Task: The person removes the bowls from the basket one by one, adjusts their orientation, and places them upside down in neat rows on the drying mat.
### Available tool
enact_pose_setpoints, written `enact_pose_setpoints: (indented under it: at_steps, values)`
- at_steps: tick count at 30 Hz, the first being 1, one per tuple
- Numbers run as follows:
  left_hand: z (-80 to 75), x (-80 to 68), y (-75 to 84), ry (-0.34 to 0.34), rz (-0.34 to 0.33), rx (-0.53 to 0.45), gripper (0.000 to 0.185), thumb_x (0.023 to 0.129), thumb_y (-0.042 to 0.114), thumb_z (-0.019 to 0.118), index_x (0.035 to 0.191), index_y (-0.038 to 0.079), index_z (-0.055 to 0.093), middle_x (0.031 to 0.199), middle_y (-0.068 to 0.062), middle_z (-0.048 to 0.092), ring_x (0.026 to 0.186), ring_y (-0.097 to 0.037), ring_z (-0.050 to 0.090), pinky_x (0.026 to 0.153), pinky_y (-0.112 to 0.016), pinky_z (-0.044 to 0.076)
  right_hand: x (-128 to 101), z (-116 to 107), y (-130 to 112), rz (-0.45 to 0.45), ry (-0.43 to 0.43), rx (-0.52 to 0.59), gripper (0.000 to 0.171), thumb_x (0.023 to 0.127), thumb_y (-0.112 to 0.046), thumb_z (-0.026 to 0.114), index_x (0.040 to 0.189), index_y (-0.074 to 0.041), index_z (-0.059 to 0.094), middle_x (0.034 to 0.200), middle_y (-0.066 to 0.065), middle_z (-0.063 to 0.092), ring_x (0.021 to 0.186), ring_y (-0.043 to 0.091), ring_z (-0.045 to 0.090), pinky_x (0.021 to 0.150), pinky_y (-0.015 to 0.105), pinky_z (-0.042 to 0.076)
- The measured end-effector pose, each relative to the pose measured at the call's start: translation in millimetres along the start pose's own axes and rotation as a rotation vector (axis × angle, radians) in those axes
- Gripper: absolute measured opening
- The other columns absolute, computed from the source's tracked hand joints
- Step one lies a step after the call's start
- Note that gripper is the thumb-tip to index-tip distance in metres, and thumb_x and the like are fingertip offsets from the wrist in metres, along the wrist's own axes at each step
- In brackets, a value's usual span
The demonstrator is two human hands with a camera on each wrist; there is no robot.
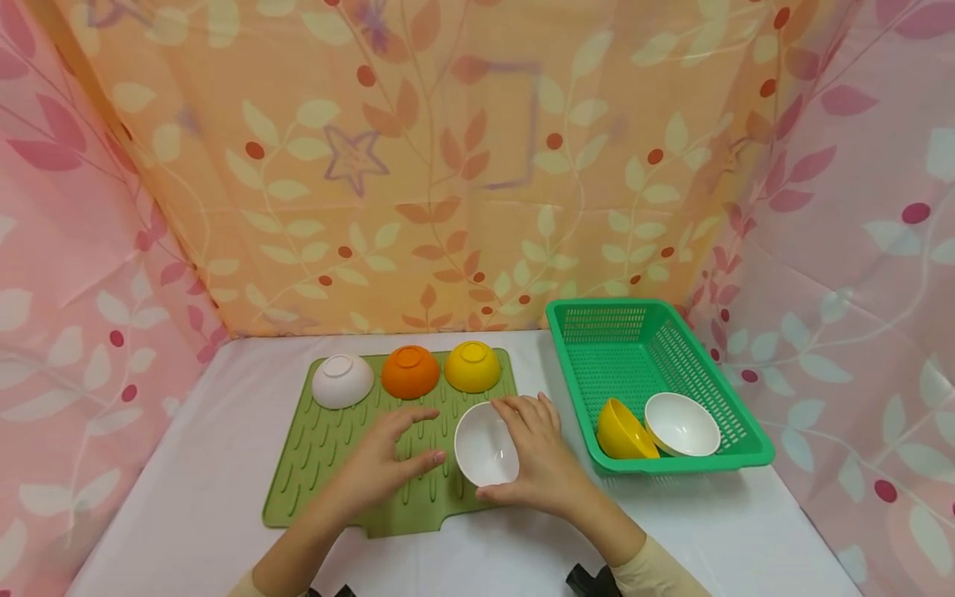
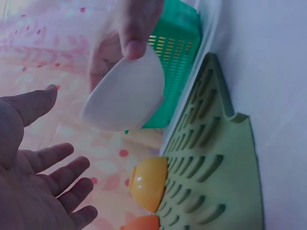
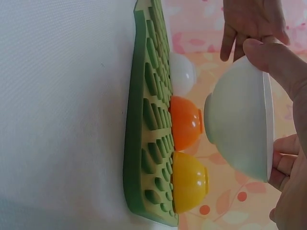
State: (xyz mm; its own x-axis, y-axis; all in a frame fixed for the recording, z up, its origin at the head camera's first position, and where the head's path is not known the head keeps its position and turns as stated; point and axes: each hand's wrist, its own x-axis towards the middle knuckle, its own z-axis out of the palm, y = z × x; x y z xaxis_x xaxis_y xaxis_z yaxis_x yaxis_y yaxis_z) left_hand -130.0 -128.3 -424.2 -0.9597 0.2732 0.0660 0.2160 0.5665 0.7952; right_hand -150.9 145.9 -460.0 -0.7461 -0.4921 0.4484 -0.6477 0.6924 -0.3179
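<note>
Now the white table [image 1: 186, 497] holds a green mat [image 1: 321, 448] and a green basket [image 1: 671, 332] just beside it; three bowls sit upside down in a row on the mat, one white [image 1: 341, 380], one orange [image 1: 409, 371], one yellow [image 1: 472, 366], so those look done; two bowls wait in the basket, a yellow one [image 1: 622, 431] and a white one [image 1: 681, 424], so those look left; one more white bowl [image 1: 487, 444] is tipped on its side above the mat, with the right hand [image 1: 540, 452] curled around its rim; the left hand [image 1: 380, 464] is near it with fingers straight and spread, holding nothing
</note>
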Motion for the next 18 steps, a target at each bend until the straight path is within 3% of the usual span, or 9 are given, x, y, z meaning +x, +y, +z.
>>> enact_pose_setpoints:
  at_steps: [9, 18]
  values:
    - [13.5, 2.3, -5.2, -0.027, -0.034, -0.087, 0.060, 0.087, 0.046, 0.080, 0.140, 0.026, 0.060, 0.142, 0.003, 0.060, 0.140, -0.031, 0.047, 0.110, -0.068, 0.035, 1, 0, 1, -0.028, 0.024, 0.006, 0.122, 0.058, -0.062, 0.094, 0.155, -0.010, 0.041, 0.149, 0.006, 0.045, 0.138, 0.025, 0.039, 0.122, 0.059, 0.011]
    - [21.2, 5.1, -10.5, -0.129, -0.044, -0.198, 0.058, 0.092, 0.040, 0.077, 0.141, 0.014, 0.059, 0.137, -0.002, 0.065, 0.133, -0.035, 0.055, 0.111, -0.064, 0.038, 1, -2, -2, -0.092, 0.076, 0.010, 0.125, 0.056, -0.062, 0.094, 0.155, -0.010, 0.039, 0.150, 0.007, 0.044, 0.138, 0.025, 0.038, 0.121, 0.062, 0.012]
